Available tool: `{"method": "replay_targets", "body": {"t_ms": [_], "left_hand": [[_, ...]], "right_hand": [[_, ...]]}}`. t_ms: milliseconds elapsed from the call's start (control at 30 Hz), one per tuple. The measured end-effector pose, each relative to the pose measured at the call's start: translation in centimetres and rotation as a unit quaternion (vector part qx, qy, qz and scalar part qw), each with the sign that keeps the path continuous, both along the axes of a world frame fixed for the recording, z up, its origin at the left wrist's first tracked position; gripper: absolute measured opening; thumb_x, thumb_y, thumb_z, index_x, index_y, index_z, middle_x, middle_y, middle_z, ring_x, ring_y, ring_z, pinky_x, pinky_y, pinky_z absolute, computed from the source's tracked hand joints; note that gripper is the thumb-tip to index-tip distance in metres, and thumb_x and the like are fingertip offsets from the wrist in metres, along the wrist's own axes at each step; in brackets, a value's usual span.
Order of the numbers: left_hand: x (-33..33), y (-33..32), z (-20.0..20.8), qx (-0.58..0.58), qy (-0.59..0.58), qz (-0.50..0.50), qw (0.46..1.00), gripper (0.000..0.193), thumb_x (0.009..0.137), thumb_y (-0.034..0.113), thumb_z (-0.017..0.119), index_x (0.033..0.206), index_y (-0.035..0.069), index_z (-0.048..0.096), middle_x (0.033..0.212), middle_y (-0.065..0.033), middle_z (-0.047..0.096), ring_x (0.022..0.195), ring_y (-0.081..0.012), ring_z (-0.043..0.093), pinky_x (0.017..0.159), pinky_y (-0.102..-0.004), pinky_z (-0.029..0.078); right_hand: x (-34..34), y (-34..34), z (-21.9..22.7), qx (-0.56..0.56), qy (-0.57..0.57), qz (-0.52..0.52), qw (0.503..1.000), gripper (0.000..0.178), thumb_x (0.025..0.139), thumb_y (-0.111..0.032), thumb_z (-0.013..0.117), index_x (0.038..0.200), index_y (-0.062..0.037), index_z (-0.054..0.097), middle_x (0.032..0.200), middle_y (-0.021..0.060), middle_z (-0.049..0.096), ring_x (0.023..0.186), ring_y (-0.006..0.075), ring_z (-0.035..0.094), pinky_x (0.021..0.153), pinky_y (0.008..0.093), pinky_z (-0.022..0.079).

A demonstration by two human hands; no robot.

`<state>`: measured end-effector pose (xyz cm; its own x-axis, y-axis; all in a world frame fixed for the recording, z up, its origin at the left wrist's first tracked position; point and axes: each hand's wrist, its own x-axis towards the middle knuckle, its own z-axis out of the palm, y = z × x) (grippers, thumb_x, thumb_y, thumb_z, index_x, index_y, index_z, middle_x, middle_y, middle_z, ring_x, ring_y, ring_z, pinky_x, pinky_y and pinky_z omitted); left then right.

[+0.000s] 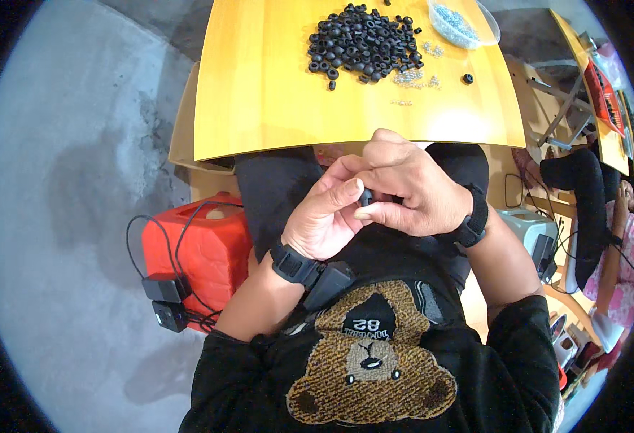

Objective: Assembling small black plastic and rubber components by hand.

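Above my lap, just off the table's near edge, both hands meet around a small black plastic part (365, 198). My left hand (324, 220) pinches it from the left, its thumb pressed along the side. From the right, the thumb and bent fingers of my right hand (414, 187) grip the same part, thumb tip at its lower end. Most of the part is hidden by fingers. On the yellow table (273, 94) lies a heap of small round black plastic parts (364, 43). Beside the heap are little silvery springs (410, 77).
A clear tub (486, 32) of bluish springs stands at the table's far right, with one black part (468, 79) nearby. A red plastic stool (194, 252) with cables and black boxes (167, 299) is at my left. Another person (609, 238) sits at right.
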<state>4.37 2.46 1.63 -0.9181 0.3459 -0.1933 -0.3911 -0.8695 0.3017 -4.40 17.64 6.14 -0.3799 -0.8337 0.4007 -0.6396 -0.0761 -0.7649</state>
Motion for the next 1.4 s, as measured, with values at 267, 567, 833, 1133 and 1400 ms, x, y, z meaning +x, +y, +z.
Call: {"method": "replay_targets", "body": {"t_ms": [267,567,833,1133,1400], "left_hand": [[0.5,0.0,0.6,-0.072,0.044,0.000,0.996,0.050,0.077,0.022,0.073,0.117,0.009,0.045,0.092,0.0010,0.052,0.090,-0.0080,0.052,0.078,-0.0202,0.048],[1.1,0.4,0.6,-0.010,0.079,0.075,0.994,0.029,0.082,0.011,0.068,0.104,0.013,0.050,0.094,-0.0027,0.056,0.087,-0.0129,0.057,0.076,-0.0276,0.052],[1.0,-0.1,1.1,-0.060,-0.006,0.046,0.997,0.028,0.084,0.007,0.065,0.107,0.011,0.051,0.093,-0.0008,0.056,0.084,-0.0119,0.057,0.075,-0.0269,0.050],[1.2,-0.5,-0.2,-0.059,0.005,0.011,0.998,0.029,0.084,0.009,0.064,0.109,0.010,0.049,0.107,-0.0029,0.056,0.098,-0.0156,0.055,0.080,-0.0288,0.048],[1.1,-0.8,-0.4,-0.090,0.019,0.012,0.996,0.028,0.085,0.008,0.062,0.109,0.010,0.049,0.105,-0.0037,0.055,0.102,-0.0184,0.055,0.089,-0.0337,0.047]], "right_hand": [[1.1,0.0,-0.9,-0.040,-0.069,-0.033,0.996,0.027,0.077,-0.031,0.070,0.088,-0.0063,0.067,0.078,0.0040,0.053,0.074,0.0199,0.045,0.069,0.0313,0.038],[2.5,-0.9,0.0,-0.065,-0.001,-0.085,0.994,0.026,0.074,-0.025,0.071,0.087,-0.0040,0.064,0.074,0.0053,0.049,0.071,0.0220,0.046,0.065,0.0336,0.037],[2.2,0.2,1.4,0.042,0.122,-0.103,0.986,0.036,0.070,-0.021,0.068,0.099,-0.0001,0.059,0.077,0.0114,0.054,0.075,0.0300,0.055,0.068,0.0388,0.045],[1.9,0.8,0.6,0.094,0.125,-0.077,0.985,0.029,0.071,-0.018,0.067,0.093,-0.0011,0.058,0.075,0.0127,0.055,0.073,0.0332,0.057,0.065,0.0411,0.046],[1.8,0.8,-0.1,0.061,-0.004,-0.067,0.996,0.025,0.071,-0.019,0.069,0.088,-0.0041,0.059,0.073,0.0125,0.053,0.072,0.0322,0.056,0.064,0.0406,0.046]]}}
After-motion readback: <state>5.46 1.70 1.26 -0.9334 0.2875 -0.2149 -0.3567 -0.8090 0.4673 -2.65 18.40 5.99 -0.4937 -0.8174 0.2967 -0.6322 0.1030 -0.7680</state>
